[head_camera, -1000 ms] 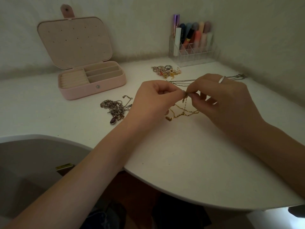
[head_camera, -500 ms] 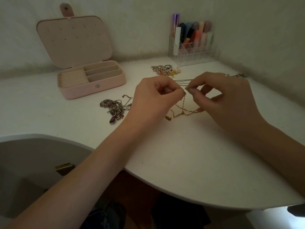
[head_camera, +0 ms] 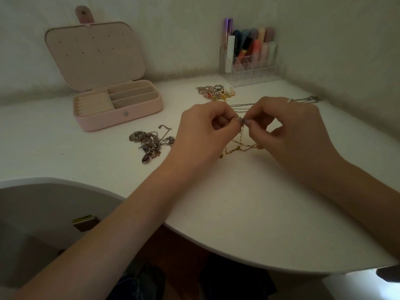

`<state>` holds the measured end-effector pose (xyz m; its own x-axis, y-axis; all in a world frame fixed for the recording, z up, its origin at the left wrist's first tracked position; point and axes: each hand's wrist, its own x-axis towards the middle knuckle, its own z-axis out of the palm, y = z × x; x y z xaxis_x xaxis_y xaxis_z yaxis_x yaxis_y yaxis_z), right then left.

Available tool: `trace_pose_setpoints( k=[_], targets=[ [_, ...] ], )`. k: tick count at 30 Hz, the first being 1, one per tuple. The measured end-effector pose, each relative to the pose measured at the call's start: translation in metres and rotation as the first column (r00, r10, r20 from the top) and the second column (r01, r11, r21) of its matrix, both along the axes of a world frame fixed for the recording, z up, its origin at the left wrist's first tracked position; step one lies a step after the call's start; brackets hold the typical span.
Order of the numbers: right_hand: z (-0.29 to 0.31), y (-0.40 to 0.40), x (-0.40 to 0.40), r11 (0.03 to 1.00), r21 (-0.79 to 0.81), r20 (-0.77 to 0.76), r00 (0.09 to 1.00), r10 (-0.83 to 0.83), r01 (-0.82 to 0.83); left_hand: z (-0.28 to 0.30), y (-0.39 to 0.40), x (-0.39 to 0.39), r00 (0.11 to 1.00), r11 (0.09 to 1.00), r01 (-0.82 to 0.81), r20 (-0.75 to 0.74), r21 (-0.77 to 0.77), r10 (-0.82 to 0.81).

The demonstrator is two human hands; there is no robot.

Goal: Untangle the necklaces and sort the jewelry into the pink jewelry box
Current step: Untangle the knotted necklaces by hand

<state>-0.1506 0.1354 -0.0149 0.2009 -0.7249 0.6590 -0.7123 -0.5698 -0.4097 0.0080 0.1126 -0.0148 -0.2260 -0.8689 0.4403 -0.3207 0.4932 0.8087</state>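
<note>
1. White round-edged tabletop, dim light. Both forearms reach in from the near edge; the hands meet just above the surface at centre.
2. Left hand: fingers curled, thumb and forefinger tips pinching a thin gold chain necklace at its top.
3. Right hand: fingers curled, thumb and forefinger pinching the same chain right beside the left hand's tips; fingertips of the two hands nearly touch. A pale ring band shows on one finger.
4. The gold chain hangs down from the pinch point, and its lower loops lie tangled on the table between and below the hands.
5. Thin silver chain runs along the table behind the hands; its far end shows past the right hand. Whether it joins the gold tangle cannot be told.
6. Heap of tangled silver necklaces with a dark oval pendant lies on the table just left of the left wrist.
7. Small pile of mixed rings and gold trinkets sits further back, near the wall.
8. Pink rectangular jewelry box stands at back left, lid propped open against the wall; ring rolls at left, three long compartments at right. Nothing visible inside.
9. Clear acrylic organiser holding pastel tubes stands in the back corner, behind the trinket pile.
</note>
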Motion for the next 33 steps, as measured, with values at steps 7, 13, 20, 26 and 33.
trace_pose_setpoints(
  k=[7,13,20,26,33],
  targets=[
    [0.0006,0.0007,0.0041,0.999,0.035,0.011,1.0,-0.028,0.028,-0.0025,0.0007,-0.0018,0.999,0.993,0.017,0.047,-0.116,-0.011],
    [0.002,0.0033,0.0045,0.983,0.183,0.216,0.976,-0.03,-0.01,-0.0044,-0.0011,-0.0028,0.98,0.961,0.025,0.195,-0.276,0.031],
    [0.0024,0.0004,0.0018,0.962,0.267,0.369,0.928,-0.047,-0.057,-0.0046,-0.0009,-0.0019,0.97,0.944,0.045,0.24,-0.326,0.036],
    [0.0032,0.0002,0.0018,0.945,0.306,0.411,0.911,-0.021,-0.116,-0.0052,-0.0011,-0.0009,0.978,0.964,-0.015,0.195,-0.266,0.069],
    [0.0027,0.0026,0.0029,0.979,0.198,0.305,0.952,-0.006,-0.057,-0.003,0.0016,0.0,0.987,0.976,-0.065,0.128,-0.21,0.093]
  ],
)
